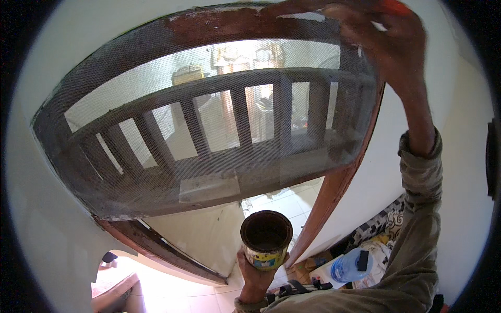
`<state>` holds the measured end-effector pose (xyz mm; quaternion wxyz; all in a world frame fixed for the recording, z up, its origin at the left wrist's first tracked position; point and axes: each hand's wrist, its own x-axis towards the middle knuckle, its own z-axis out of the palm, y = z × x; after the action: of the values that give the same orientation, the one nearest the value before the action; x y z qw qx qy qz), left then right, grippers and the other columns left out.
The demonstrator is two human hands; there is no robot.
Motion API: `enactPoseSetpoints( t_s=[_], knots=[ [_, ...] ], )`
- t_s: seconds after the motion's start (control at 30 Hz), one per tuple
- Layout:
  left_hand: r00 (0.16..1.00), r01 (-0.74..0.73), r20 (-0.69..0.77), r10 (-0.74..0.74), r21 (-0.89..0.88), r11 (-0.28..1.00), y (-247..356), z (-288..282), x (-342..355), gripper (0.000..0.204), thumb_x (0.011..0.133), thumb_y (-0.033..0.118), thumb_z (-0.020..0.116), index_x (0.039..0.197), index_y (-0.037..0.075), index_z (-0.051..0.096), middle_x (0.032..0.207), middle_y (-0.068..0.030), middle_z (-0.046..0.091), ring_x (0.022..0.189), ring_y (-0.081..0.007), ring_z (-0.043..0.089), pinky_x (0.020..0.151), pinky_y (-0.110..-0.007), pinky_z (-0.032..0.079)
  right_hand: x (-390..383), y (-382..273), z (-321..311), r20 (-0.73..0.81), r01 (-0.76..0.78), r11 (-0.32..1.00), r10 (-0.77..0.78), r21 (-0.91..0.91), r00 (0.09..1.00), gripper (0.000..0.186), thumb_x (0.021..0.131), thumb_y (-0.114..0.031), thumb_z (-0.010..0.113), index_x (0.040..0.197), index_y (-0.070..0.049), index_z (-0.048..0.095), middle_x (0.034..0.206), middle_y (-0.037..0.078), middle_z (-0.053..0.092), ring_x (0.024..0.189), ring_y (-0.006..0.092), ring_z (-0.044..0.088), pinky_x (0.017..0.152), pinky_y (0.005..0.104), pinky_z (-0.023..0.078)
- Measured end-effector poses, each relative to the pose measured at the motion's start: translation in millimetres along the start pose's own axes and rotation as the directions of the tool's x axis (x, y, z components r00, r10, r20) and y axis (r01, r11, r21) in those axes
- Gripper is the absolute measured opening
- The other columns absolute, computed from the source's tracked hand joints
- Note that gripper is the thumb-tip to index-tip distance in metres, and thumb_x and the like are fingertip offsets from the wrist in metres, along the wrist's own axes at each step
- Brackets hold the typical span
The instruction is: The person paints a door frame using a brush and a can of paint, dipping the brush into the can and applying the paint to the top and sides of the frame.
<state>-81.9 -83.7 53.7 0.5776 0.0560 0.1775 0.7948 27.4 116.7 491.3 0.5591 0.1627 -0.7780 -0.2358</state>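
Observation:
My left hand (pixel 255 279) is wrapped round a paint can (pixel 266 259), held upright with its open top toward me. The can's rim and inside are stained dark brown, and its depth is in shadow. High at the right, my right hand (pixel 391 39) is raised to the top rail of a wooden vent frame (pixel 308 78), fingers closed. A bit of bright red shows at that hand, cut off by the picture's edge, so what it holds cannot be made out. Grey mesh covers the frame's slats. Along the top rail a reddish-brown patch (pixel 209 27) looks darker and smoother.
Below the vent stands a doorway with a brown door post (pixel 331 201) and a pale door panel (pixel 201 235). At lower right are a large clear water bottle (pixel 350 266) and piled household things. Part of another person's limb (pixel 117 292) shows at lower left.

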Motion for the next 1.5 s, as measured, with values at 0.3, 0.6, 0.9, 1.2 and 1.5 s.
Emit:
enactPoseSetpoints(
  t_s=[0.3,0.6,0.9,1.2,1.5],
  knots=[
    [0.996,-0.093,0.031,0.088,0.261,0.961,-6,-14,-1,0.079,0.097,0.066,0.031,0.152,0.01,0.043,0.146,-0.0224,0.052,0.133,-0.0393,0.053,0.102,-0.061,0.048,10,0,8,0.013,-0.016,1.0,0.017,-0.011,1.0,0.017,0.094,-0.013,0.073,0.088,0.001,0.068,0.094,0.011,0.072,0.071,0.0147,0.067,0.057,0.029,0.053],
    [0.999,-0.006,0.043,0.007,-0.034,0.999,-5,-6,0,0.08,0.095,0.067,0.04,0.153,0.011,0.041,0.146,-0.0233,0.051,0.132,-0.0402,0.054,0.101,-0.062,0.049,8,-3,8,-0.096,0.03,0.998,-0.024,0.061,0.995,0.016,0.094,-0.013,0.073,0.092,0.002,0.07,0.092,0.011,0.072,0.073,0.0158,0.069,0.059,0.0266,0.055],
    [0.998,0.005,0.055,0.0,-0.083,0.997,-6,-6,0,0.083,0.092,0.069,0.045,0.153,0.012,0.041,0.145,-0.0232,0.052,0.132,-0.0404,0.053,0.102,-0.062,0.048,-9,-4,25,-0.171,0.058,0.975,-0.021,0.215,0.985,0.021,0.091,-0.009,0.076,0.109,-0.001,0.07,0.095,0.012,0.073,0.08,0.0189,0.073,0.066,0.0286,0.058],
    [1.0,-0.025,-0.008,0.025,0.055,0.998,0,-11,-2,0.083,0.092,0.069,0.035,0.152,0.013,0.044,0.145,-0.0234,0.053,0.131,-0.0398,0.054,0.103,-0.062,0.046,-3,-35,34,-0.062,0.019,0.993,-0.027,-0.113,0.998,0.021,0.087,-0.002,0.076,0.108,-0.002,0.07,0.095,0.011,0.075,0.074,0.0198,0.074,0.062,0.0288,0.059],
    [1.0,-0.012,-0.015,0.012,-0.005,1.0,4,-9,-1,0.082,0.092,0.069,0.034,0.153,0.013,0.043,0.146,-0.0224,0.053,0.132,-0.0397,0.054,0.104,-0.064,0.045,7,-42,38,-0.137,-0.042,0.999,0.043,0.014,0.99,0.012,0.088,0.004,0.072,0.1,0.002,0.075,0.1,0.013,0.075,0.082,0.0212,0.075,0.071,0.0292,0.061]
  ],
)
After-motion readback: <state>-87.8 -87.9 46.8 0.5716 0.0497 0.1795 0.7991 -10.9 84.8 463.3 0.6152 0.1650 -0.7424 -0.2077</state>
